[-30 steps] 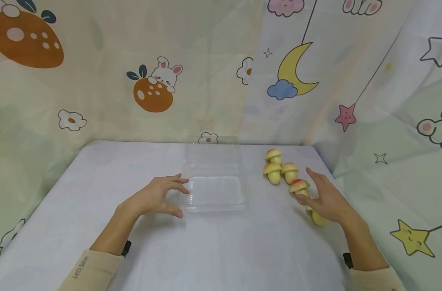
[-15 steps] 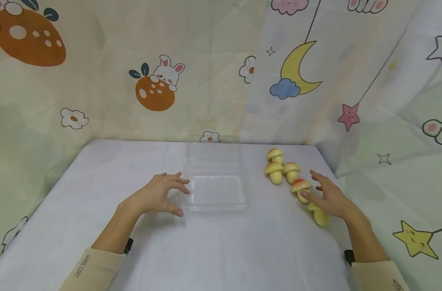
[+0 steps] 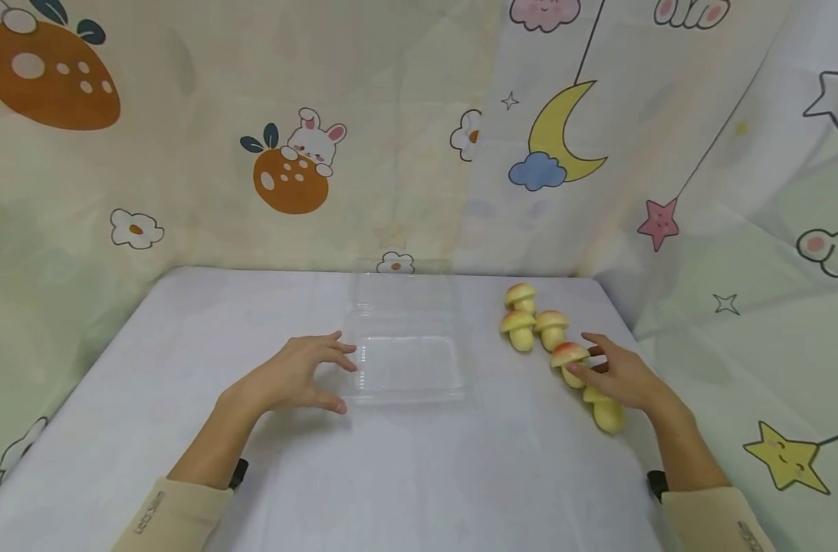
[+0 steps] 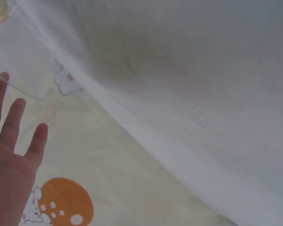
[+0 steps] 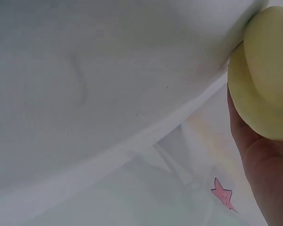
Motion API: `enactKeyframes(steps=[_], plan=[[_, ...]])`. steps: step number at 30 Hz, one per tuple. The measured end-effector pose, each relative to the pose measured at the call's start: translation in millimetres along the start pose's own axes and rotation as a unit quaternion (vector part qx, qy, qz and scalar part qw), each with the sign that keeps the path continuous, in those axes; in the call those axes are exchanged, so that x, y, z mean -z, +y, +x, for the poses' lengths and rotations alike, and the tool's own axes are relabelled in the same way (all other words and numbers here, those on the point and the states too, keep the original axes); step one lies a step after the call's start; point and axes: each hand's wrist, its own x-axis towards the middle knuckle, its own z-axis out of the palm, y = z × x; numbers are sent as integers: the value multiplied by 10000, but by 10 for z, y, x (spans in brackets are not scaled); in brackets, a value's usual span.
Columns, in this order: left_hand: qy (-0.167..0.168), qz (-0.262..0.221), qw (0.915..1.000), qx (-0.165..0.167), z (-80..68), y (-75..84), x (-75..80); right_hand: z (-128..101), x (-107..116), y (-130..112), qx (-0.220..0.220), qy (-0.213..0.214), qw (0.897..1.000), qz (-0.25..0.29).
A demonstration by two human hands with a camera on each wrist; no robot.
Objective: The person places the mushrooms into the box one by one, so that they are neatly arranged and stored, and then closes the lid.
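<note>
Nearest mushroom: yellow (image 3: 608, 416), at the right, partly under the right hand (image 3: 629, 379).
Right hand: fingers have just bent in, narrowing around the red-capped mushroom (image 3: 567, 353); whether they grip it, I cannot tell. Its place is unchanged, so lifting seems not begun.
Left hand (image 3: 290, 379): spread wide, unmoved, beside the box's left edge.
Clear plastic box (image 3: 408, 398): centre, lid open on the far side.
Three far mushrooms (image 3: 519, 331): clustered right of the box.

Five yellow mushrooms (image 3: 568, 354), some red-tinged, lie right of an open clear container (image 3: 410, 366).
</note>
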Motion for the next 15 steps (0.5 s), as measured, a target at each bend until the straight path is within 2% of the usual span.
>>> enactKeyframes(steps=[4, 6, 15], plan=[[-18, -284, 9995, 134, -33, -28, -20, 7, -2, -15, -3, -50, 10000, -71], [-4, -367, 9993, 98, -37, -44, -32, 9, -5, -16, 32, -79, 9999, -84], [60, -411, 9991, 25, -28, -74, -47, 20, -20, 16, -19, -123, 9999, -61]])
